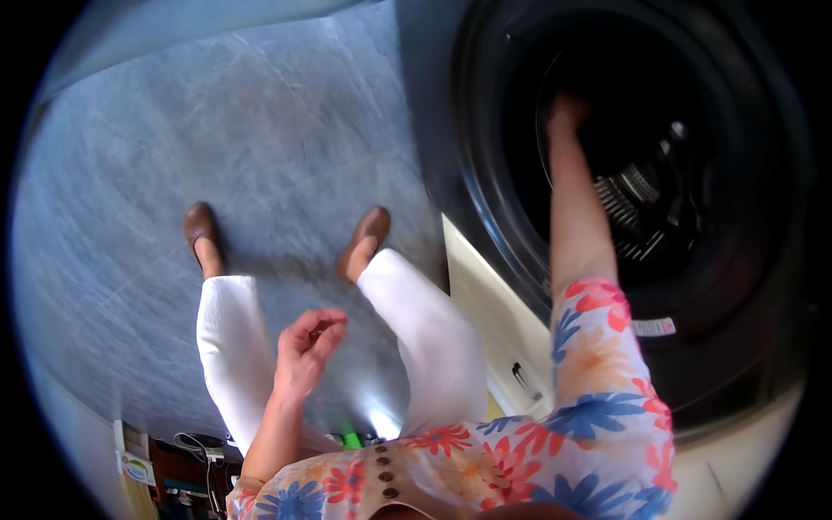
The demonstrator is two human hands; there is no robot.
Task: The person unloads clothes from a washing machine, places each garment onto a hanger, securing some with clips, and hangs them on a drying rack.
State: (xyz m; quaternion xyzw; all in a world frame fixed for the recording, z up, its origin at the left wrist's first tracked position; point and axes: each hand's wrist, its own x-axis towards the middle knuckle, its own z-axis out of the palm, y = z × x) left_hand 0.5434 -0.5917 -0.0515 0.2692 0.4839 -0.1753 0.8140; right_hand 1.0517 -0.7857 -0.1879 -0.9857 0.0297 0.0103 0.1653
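My right arm reaches into the dark round opening of a front-loading washing machine [485,173]. Deep in the shadow, my right hand [568,113] is blurred and its fingers do not show clearly. Metal ribs of the drum [631,192] catch the light beside my forearm. My left hand [309,351] hangs in the air over the floor, between my white trouser legs [232,338]. Its fingers are loosely curled toward the thumb, and nothing shows in them.
Grey marbled floor [260,130] spreads under my brown shoes [201,224]. A pale cabinet front with a dark handle [520,377] stands by my right leg, below the machine. Cables [195,444] and small items crowd a dark shelf at the lower left.
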